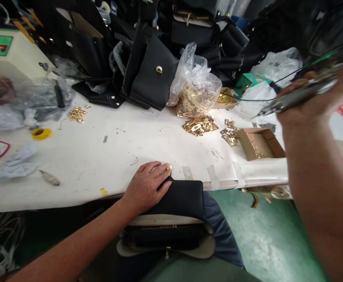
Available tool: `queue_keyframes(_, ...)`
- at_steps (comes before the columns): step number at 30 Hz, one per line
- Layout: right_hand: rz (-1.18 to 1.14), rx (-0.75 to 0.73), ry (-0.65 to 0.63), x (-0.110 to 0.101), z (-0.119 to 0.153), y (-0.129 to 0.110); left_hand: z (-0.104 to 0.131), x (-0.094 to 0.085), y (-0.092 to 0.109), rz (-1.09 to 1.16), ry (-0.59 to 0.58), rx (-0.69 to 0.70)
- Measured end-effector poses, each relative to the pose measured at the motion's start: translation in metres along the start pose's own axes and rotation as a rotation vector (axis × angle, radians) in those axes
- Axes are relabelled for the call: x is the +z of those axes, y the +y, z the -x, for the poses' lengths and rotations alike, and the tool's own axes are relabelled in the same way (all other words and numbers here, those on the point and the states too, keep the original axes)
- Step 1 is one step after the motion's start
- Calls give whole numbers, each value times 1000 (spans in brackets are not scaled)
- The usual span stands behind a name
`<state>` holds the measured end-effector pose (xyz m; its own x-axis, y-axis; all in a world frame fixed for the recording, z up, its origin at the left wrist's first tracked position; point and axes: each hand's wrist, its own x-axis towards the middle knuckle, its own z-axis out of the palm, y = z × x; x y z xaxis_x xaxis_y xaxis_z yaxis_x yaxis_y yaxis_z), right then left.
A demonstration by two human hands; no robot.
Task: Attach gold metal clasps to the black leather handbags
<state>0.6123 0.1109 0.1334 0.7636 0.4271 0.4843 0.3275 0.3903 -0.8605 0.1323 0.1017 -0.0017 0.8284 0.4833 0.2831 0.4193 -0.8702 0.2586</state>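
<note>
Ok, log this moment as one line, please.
left hand: on black flap, fingertips at small gold fitting | right hand: holds slim metal tool, raised | white table: loose gold plates, cardboard box, yellow roll

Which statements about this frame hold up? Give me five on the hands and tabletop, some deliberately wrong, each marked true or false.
1. The right hand holds a slim metal tool. True.
2. The left hand hovers well clear of the black bag. False: it rests on the black flap.
3. An open cardboard box sits at the table's right. True.
4. The yellow roll lies inside that box. False: it lies on the table's left side.
5. A clear plastic bag contains gold-coloured pieces. True.
</note>
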Motion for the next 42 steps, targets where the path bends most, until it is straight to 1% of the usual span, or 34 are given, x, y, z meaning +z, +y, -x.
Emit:
queue_keyframes(1, 4, 289, -70, 12, 24, -8, 0, 0, 0, -3, -1, 4)
queue_keyframes(2, -13, 520, -131, 23, 49, -17, 0, 0, -1, -5, -2, 8)
queue_keyframes(3, -53, 668, -153, 33, 71, -26, -1, 1, -1, -5, -3, 12)
queue_keyframes(4, -94, 721, -153, 42, 89, -37, -1, 1, -2, -4, -3, 17)
queue_keyframes(5, -141, 698, -155, 48, 103, -47, -1, 1, -2, -3, -4, 19)
queue_keyframes(7, -314, 543, -134, 56, 122, -65, -1, 2, -3, 1, -3, 23)
queue_keyframes(8, -416, 496, -143, 58, 128, -71, -1, 2, -3, 2, -2, 23)
queue_keyframes(9, -507, 490, -165, 58, 134, -73, -2, 2, -3, 1, 0, 24)
queue_keyframes(10, -568, 559, -221, 59, 141, -71, -2, 2, -3, 1, 2, 24)
queue_keyframes(11, -581, 646, -277, 59, 148, -67, -2, 2, -3, 0, 3, 25)
queue_keyframes(13, -488, 782, -298, 60, 162, -52, -1, 2, -3, -3, 4, 26)
queue_keyframes(14, -441, 778, -282, 60, 168, -45, -1, 2, -3, -4, 6, 26)
queue_keyframes(16, -370, 714, -234, 60, 176, -34, -1, 2, -2, -5, 12, 29)
queue_keyframes(18, -343, 637, -205, 60, 181, -31, -1, 2, -2, -5, 17, 27)
queue_keyframes(20, -336, 624, -194, 62, 185, -33, -1, 2, -2, -3, 19, 22)
queue_keyframes(22, -348, 643, -169, 66, 190, -33, -1, 1, -2, 4, 15, 16)
queue_keyframes(24, -371, 646, -132, 73, 198, -31, -1, 1, -1, 11, 9, 11)
queue_keyframes(26, -391, 614, -108, 81, 207, -26, 0, 0, 0, 12, 3, 4)
queue_keyframes(29, -386, 556, -117, 91, 217, -17, 0, 0, 0, 16, -8, -7)
queue_keyframes(32, -350, 530, -121, 97, 223, -8, -1, -1, 1, 30, -8, -13)
queue_keyframes(36, -327, 520, -112, 101, 225, -1, -4, -3, 1, 24, -12, -18)
queue_keyframes(42, -309, 526, -138, 105, 227, 2, -4, -1, 2, 25, -5, -27)
